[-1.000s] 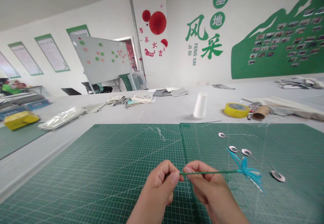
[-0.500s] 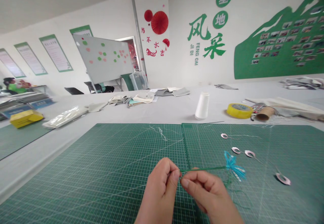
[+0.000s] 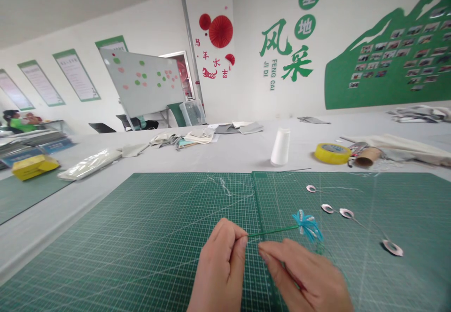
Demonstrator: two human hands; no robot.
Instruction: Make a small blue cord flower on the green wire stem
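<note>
My left hand (image 3: pixel 222 260) is closed in a pinch on the near end of a thin green stem (image 3: pixel 273 231). The stem points right and slightly up. At its far end is a blue yarn flower (image 3: pixel 307 225) with whitish strands, held above the mat. My right hand (image 3: pixel 305 269) sits just below the stem, thumb and forefinger pressed together, apart from my left fingertips. Loose green thread (image 3: pixel 320 247) shows behind that hand and seems to run into its pinch; the strand at the fingertips is too fine to see clearly.
Under my hands lie green cutting mats (image 3: pixel 169 227). Pinkish oval rings (image 3: pixel 346 214) with thin tails rest at the right. Beyond the mats stand a white thread cone (image 3: pixel 281 147), yellow tape (image 3: pixel 332 153) and a cardboard tube (image 3: pixel 367 157). Fabric pieces (image 3: pixel 199 136) lie farther back.
The flower and stem have shifted left and turned slightly. My right hand has moved down and right, away from my left fingertips. My left hand keeps its pinch.
</note>
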